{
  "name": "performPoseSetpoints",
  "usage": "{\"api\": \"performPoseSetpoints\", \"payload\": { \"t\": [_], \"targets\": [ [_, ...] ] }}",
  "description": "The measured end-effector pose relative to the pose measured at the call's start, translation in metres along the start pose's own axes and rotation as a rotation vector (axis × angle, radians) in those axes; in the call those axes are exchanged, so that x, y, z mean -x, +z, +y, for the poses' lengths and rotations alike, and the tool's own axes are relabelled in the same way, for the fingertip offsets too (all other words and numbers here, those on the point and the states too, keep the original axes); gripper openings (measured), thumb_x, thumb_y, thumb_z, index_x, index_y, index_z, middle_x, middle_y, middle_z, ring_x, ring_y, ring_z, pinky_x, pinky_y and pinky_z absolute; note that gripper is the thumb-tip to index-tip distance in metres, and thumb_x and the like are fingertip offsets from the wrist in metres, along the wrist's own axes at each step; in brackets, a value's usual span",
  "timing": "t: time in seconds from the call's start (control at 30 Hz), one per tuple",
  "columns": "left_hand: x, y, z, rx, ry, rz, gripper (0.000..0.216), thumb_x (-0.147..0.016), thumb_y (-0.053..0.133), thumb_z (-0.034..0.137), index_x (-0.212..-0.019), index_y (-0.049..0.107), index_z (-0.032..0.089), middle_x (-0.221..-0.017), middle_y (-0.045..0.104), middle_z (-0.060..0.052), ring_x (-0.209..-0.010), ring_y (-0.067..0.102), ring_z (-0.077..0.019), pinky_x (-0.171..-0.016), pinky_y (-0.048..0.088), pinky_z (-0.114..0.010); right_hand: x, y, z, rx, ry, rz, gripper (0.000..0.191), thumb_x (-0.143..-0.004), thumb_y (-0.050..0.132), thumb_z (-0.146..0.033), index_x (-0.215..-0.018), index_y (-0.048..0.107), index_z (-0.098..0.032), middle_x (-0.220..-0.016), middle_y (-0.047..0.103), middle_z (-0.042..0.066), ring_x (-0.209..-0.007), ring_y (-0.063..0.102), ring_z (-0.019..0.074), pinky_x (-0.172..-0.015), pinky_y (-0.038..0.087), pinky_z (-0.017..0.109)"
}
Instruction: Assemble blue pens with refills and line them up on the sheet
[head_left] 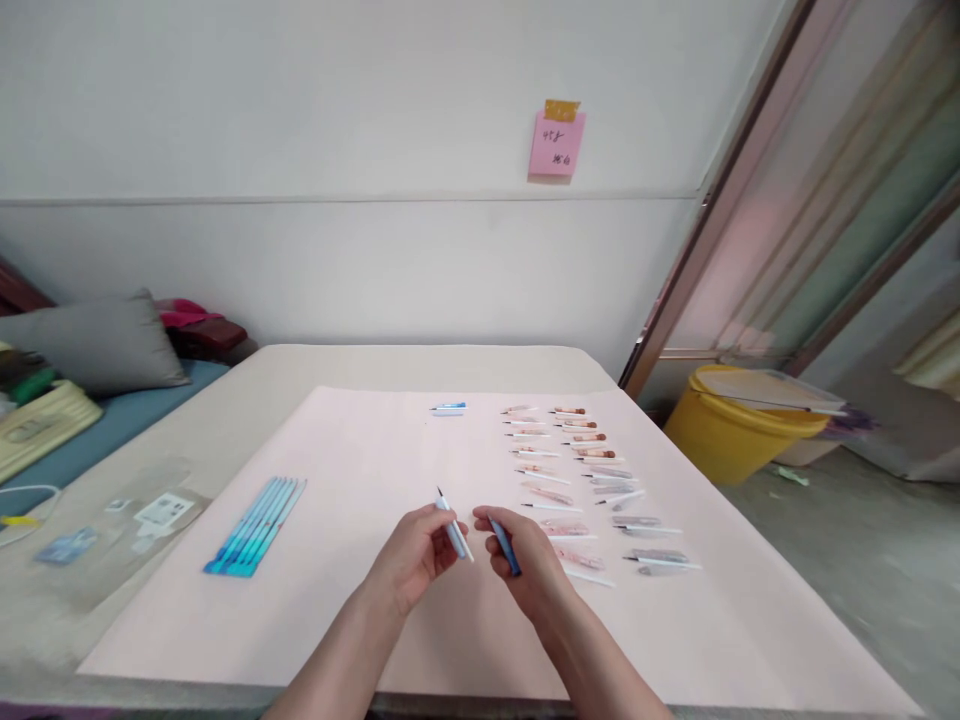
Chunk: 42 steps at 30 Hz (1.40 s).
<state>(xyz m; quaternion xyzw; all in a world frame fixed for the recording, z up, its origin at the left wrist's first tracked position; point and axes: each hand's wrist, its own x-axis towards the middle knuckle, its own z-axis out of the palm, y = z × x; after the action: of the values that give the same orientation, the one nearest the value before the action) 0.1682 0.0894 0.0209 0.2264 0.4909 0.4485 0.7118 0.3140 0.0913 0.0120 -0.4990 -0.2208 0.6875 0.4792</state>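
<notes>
My left hand (pixel 414 553) pinches a thin white pen refill (pixel 455 528) with a dark tip pointing up and away. My right hand (pixel 527 562) is closed round a blue pen barrel (pixel 505 546), held close beside the refill. Both hands hover over the pale pink sheet (pixel 360 470) that covers the table. To the right of my hands lie two rows of several small pen parts and refills (pixel 592 480). A bundle of blue pens (pixel 259 524) lies on the sheet to the left. A single blue pen part (pixel 448 407) lies at the far side.
A yellow bucket (pixel 731 430) stands on the floor at the right by a door frame. Clear plastic wrappers and cards (pixel 139 520) lie at the table's left. A grey cushion (pixel 97 342) rests on a blue surface further left. A pink note (pixel 556 142) hangs on the wall.
</notes>
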Motion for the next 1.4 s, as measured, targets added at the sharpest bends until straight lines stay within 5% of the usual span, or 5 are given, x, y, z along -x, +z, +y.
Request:
{"api": "performPoseSetpoints", "payload": {
  "t": [0.27,0.67,0.83,1.03,1.4],
  "targets": [
    [0.002,0.023,-0.030,-0.083,-0.097,-0.032,0.012,-0.066,0.061,0.021,-0.077,0.059,0.016,-0.064,0.060,0.000,-0.056,0.056,-0.0100,-0.058,0.044,-0.023,-0.002,0.009,0.022,-0.053,0.002,-0.044,0.012,-0.061,0.060,-0.024,-0.057,0.061,-0.012,-0.047,0.054,-0.001,-0.045,0.045,0.0100,-0.042,0.031,0.022],
    [0.006,0.024,-0.028,-0.014,-0.049,-0.112,0.017,-0.065,0.066,0.022,-0.079,0.061,0.015,-0.063,0.059,0.000,-0.057,0.055,-0.0114,-0.059,0.045,-0.026,0.003,0.006,0.021,0.072,-0.136,-0.188,0.027,-0.072,0.057,-0.038,-0.078,0.066,-0.013,-0.069,0.063,0.002,-0.064,0.053,0.0144,-0.052,0.037,0.023],
    [0.000,0.015,-0.020,0.052,0.046,-0.034,0.013,-0.066,0.065,0.021,-0.077,0.062,0.015,-0.072,0.065,-0.004,-0.063,0.059,-0.0126,-0.063,0.046,-0.026,0.007,0.005,0.015,-0.029,-0.100,-0.150,0.041,-0.073,0.058,-0.049,-0.093,0.067,-0.014,-0.080,0.065,0.007,-0.073,0.058,0.0169,-0.064,0.044,0.026],
    [-0.008,0.002,-0.014,0.146,0.239,0.149,0.011,-0.067,0.066,0.023,-0.070,0.057,0.016,-0.066,0.060,-0.001,-0.062,0.057,-0.0116,-0.063,0.047,-0.026,0.016,0.009,0.016,0.020,-0.073,-0.223,0.041,-0.071,0.065,-0.037,-0.105,0.064,-0.016,-0.102,0.065,0.010,-0.093,0.060,0.0206,-0.083,0.045,0.034],
    [-0.010,0.014,-0.029,0.114,0.283,0.206,0.015,-0.067,0.067,0.025,-0.075,0.057,0.016,-0.073,0.060,-0.002,-0.068,0.058,-0.0126,-0.067,0.048,-0.028,0.004,0.012,0.027,0.037,-0.188,-0.095,0.033,-0.056,0.074,-0.025,-0.086,0.071,-0.012,-0.080,0.069,0.007,-0.079,0.061,0.0198,-0.079,0.049,0.034]
  ]
}}
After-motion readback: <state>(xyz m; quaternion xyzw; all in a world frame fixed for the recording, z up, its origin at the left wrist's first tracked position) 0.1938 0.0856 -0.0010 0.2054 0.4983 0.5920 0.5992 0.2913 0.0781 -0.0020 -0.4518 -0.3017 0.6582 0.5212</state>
